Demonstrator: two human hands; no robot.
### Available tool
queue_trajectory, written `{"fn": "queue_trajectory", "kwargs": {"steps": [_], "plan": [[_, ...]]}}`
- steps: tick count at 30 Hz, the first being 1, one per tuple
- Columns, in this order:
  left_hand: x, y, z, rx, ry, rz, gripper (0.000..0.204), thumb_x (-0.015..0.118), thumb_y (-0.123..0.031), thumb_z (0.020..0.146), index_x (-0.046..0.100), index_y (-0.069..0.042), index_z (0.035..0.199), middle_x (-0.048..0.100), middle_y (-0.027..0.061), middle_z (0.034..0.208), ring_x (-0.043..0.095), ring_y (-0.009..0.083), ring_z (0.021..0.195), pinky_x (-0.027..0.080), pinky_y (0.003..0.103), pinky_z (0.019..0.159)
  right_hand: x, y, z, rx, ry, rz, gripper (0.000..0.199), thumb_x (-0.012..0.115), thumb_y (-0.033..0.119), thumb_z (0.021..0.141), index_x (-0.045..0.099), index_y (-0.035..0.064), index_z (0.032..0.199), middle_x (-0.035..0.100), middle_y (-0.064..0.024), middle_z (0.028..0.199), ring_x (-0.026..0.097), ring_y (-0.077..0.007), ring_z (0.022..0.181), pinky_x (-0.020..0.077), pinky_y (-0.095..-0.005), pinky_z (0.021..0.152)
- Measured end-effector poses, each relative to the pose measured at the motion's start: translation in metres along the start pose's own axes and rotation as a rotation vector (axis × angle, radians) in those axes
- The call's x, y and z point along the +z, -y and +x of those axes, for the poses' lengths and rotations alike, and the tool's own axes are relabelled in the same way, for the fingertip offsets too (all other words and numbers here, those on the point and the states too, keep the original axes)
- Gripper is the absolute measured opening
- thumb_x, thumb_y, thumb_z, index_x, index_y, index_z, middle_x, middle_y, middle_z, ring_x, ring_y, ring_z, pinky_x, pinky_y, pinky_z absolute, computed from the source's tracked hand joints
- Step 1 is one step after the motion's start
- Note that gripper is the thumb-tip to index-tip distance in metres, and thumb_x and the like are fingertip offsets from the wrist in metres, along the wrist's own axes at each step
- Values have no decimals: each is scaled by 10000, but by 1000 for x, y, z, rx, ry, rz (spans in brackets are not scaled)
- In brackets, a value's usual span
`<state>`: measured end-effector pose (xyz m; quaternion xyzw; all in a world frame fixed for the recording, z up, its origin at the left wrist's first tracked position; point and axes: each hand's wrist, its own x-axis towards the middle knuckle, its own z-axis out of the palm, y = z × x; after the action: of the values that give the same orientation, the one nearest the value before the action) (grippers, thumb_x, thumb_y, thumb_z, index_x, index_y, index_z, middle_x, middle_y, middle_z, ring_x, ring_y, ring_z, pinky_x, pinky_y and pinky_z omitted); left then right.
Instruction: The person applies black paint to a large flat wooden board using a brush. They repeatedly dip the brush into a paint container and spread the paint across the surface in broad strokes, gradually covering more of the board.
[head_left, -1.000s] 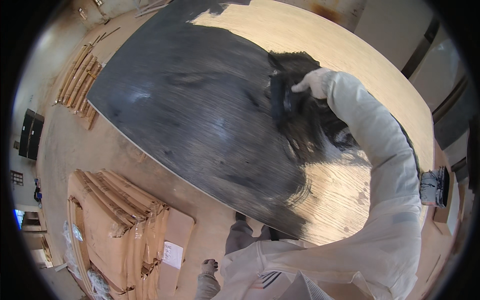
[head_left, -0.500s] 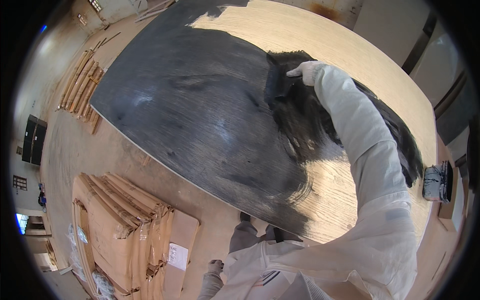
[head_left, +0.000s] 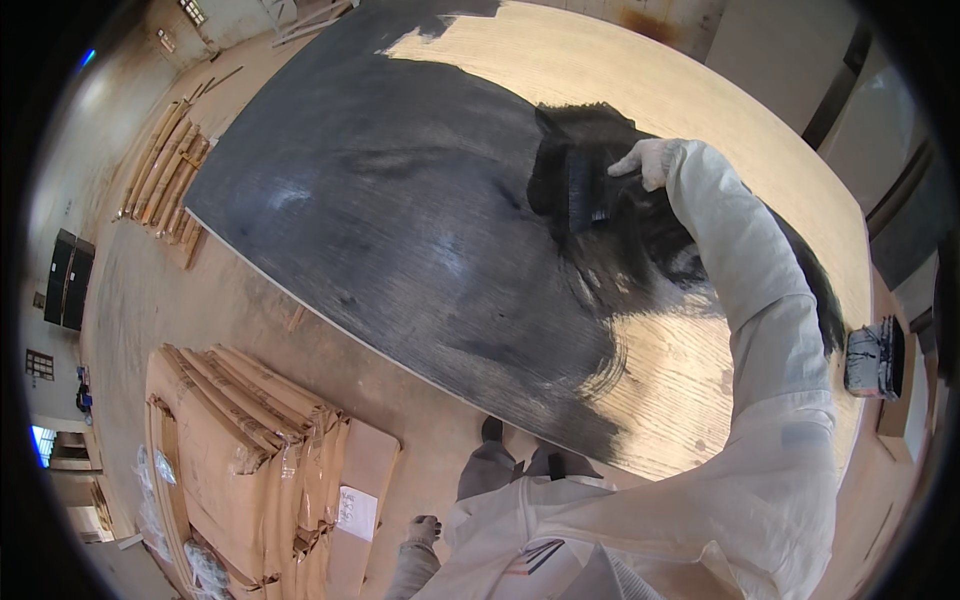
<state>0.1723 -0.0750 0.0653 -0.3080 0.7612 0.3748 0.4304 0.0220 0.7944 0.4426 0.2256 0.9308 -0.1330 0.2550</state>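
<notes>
My right hand (head_left: 645, 163), in a pale glove, reaches over a large flat board and grips a wide black paintbrush (head_left: 587, 190). The brush lies against the board in thick wet black paint, and its handle is mostly lost against the dark coat. My forefinger stretches along the tool. Black covers the left and middle of the board (head_left: 400, 200), while bare pale wood grain shows along the far side and near my right arm. Low at my side, away from the board, my left hand (head_left: 425, 530) hangs with curled fingers and nothing visible in them.
A paint-smeared tub (head_left: 874, 360) stands by the board's right edge. Flattened cardboard packs (head_left: 235, 440) are stacked on the floor at the near left. Farther left lies a pile of long brown bundles (head_left: 165, 175). Large panels (head_left: 780, 60) lean at the far right.
My right hand and the brush have moved right and slightly nearer across the black paint. My left hand has barely shifted.
</notes>
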Motion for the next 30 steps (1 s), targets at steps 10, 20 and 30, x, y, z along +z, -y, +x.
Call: {"fn": "queue_trajectory", "kwargs": {"steps": [10, 20, 30], "plan": [[-10, 48, -24, 27, -42, 41, 181, 664, -167, 961, 708, -10, 1040, 731, 116, 802, 706, 221, 683, 562, 379, 568, 26, -76, 31, 14, -8, 185, 870, 667, -117, 693, 660, 280, 1466, 757, -4, 928, 616, -129, 700, 503, -325, 709], [-46, 18, 27, -15, 75, 9, 158, 631, -170, 971, 685, -28, 1012, 713, 124, 815, 676, 264, 616, 555, 419, 523, 37, 91, -56, -31, -27, -19, 389, 783, 275, 946, 744, 245, 1332, 769, -142, 1172, 712, -311, 1087, 516, -384, 974], [-31, -22, 72, 122, 153, 271, 233, 731, -230, 931, 745, -43, 1069, 714, 90, 803, 678, 231, 627, 570, 394, 505, 145, -3, -249, 332, -38, 172, 597, 641, -5, 886, 675, 260, 1420, 685, -106, 1406, 625, -260, 1335, 467, -351, 1150]]}}
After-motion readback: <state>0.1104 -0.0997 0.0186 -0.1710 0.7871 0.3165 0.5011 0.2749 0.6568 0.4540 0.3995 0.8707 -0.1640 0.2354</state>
